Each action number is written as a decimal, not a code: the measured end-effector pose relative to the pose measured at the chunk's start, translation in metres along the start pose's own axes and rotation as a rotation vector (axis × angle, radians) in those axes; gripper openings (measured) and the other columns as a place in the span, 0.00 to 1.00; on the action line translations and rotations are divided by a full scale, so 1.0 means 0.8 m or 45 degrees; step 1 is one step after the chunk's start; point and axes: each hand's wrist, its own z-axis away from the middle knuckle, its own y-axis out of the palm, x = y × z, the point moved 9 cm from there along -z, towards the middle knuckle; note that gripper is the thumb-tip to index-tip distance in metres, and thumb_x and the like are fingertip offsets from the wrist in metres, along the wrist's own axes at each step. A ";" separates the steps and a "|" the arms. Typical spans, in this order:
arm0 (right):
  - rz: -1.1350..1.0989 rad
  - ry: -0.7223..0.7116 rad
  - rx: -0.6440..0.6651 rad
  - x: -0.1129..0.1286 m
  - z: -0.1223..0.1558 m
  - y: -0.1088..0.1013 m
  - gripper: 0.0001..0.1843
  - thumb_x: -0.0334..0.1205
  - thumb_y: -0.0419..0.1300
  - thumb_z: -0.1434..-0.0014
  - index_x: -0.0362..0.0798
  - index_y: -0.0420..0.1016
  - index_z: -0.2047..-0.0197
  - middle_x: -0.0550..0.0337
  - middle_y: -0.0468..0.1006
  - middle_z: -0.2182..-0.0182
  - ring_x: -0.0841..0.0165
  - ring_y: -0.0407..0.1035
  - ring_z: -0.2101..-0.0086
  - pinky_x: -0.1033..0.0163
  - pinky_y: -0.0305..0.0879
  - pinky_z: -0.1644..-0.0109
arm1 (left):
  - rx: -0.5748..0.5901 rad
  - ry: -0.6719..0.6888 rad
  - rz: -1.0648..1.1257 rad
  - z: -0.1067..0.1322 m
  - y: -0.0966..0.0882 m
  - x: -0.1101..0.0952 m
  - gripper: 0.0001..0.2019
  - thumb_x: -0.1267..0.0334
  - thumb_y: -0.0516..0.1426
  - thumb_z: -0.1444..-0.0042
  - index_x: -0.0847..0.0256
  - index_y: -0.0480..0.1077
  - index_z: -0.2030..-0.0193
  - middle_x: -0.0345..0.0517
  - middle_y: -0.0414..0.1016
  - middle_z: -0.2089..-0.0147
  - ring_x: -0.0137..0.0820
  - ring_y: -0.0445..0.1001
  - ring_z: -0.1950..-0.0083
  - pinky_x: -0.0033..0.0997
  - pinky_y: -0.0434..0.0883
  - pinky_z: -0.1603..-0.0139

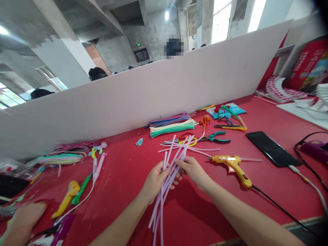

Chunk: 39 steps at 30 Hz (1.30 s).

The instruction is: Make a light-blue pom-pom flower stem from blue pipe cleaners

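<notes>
A loose bunch of lilac pipe cleaners [161,215] is held up over the red tabletop, its stems slanting and fanned at both ends. My left hand [156,179] is closed around the middle of the bunch, thumb across the front. On its other side, my right hand [191,169] pinches several of the stems between thumb and fingers. Just beyond the hands lie more loose pipe cleaners [207,149], teal-handled pliers [219,137] and yellow-handled scissors [192,141]. A yellow glue gun [232,162] rests right of my right hand.
Bundles of coloured pipe cleaners [174,127] lie by the white partition [153,92]. A black phone [273,148] with a cable is at the right. Another person's hand [28,215] is at the left edge, near a second yellow glue gun [67,198] and a pink hot tool [98,167].
</notes>
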 end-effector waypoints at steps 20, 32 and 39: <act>-0.039 0.127 -0.154 -0.011 0.005 -0.025 0.18 0.54 0.55 0.46 0.46 0.65 0.72 0.70 0.64 0.88 0.77 0.59 0.89 0.74 0.51 0.87 | -0.263 0.630 -1.998 -0.158 -0.073 -0.089 0.12 0.73 0.42 0.41 0.63 0.64 0.58 0.51 0.68 0.57 0.36 0.67 0.54 0.34 0.63 0.51; 0.027 0.164 -0.157 -0.015 0.004 -0.021 0.18 0.54 0.55 0.47 0.46 0.65 0.73 0.69 0.65 0.87 0.77 0.60 0.89 0.73 0.51 0.87 | -0.229 0.679 -2.015 -0.256 -0.055 -0.086 0.15 0.59 0.54 0.41 0.63 0.66 0.49 0.50 0.69 0.50 0.35 0.71 0.54 0.43 0.71 0.55; 0.040 0.192 -0.141 -0.017 0.008 -0.017 0.18 0.53 0.54 0.46 0.46 0.65 0.72 0.68 0.66 0.86 0.77 0.60 0.88 0.73 0.50 0.86 | -0.238 0.699 -1.984 -0.243 -0.079 -0.074 0.12 0.65 0.49 0.39 0.66 0.66 0.52 0.52 0.69 0.53 0.35 0.69 0.53 0.42 0.67 0.51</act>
